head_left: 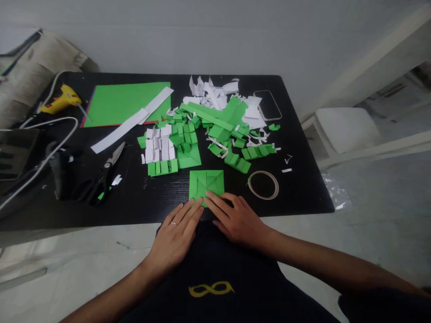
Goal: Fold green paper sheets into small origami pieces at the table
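A square of folded green paper (pixel 206 179) with crossing crease lines lies flat at the table's front edge. My left hand (pixel 178 231) rests its outstretched fingers on the lower left part of the paper; a ring shows on one finger. From the right, my right hand (pixel 235 217) lays its stretched fingers on the lower right part, the fingertips near the middle. The paper's bottom edge is partly hidden under the fingers. Just behind it sit folded white paper strips (pixel 160 146) and a folded green strip (pixel 163 167).
Black scissors (pixel 107 166), a yellow glue gun (pixel 63 99) and a green sheet (pixel 124 101) lie left on the black table. Behind is a heap of white scraps (pixel 215 95). A tape roll (pixel 276 186) and a phone-like frame (pixel 267 105) are right. A white stool (pixel 346 128) stands beyond.
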### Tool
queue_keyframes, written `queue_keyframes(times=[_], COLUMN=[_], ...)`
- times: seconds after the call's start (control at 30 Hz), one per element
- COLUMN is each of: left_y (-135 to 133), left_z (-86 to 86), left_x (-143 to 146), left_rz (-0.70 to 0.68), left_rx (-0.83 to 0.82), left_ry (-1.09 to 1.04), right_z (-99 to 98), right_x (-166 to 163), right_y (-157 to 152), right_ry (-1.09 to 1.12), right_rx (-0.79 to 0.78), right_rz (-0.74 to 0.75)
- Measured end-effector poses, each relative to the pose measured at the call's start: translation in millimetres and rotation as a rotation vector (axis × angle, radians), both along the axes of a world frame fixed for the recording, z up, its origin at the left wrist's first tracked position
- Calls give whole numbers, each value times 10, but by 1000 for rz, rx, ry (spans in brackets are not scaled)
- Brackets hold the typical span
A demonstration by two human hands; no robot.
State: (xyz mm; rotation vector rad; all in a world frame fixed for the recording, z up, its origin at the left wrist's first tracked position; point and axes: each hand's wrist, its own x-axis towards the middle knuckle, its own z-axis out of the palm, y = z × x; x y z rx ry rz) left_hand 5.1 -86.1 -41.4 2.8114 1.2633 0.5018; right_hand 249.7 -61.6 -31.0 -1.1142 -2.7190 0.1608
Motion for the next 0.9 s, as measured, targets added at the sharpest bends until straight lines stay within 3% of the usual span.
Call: queue_keyframes(times=[0.2,0.53,0.7,0.9], left_y=[11,0,53,84], left_z=[17,190,167,105], left_x=[-47,-198,-198,-179], left_rz=[-2,60,53,-31], left_rx=[-10,-15,-28,-43], left_ry=[3,13,-31,76], right_z=[3,17,9,13], right_x=[-12,-20,-20,-25], right_y=[8,9,10,9], right_ry=[12,0,5,-8], right_rx=[22,38,49,66], right_rz=[27,38,42,39])
